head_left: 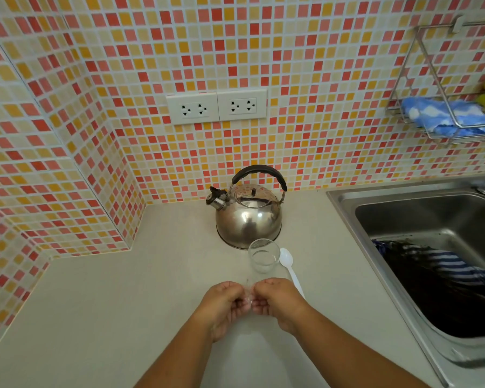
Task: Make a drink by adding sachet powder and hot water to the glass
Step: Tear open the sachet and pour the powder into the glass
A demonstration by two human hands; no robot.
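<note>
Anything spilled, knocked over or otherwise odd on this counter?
Nothing spilled or tipped. The kettle and empty glass stand upright, with the white spoon flat beside the glass. One oddity: dark striped cloth sits bunched in the sink.

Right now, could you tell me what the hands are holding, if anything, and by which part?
Both hands, left and right, pinch something small and pale between their fingertips, one on each side. It is mostly hidden, so I cannot tell what it is.
</note>
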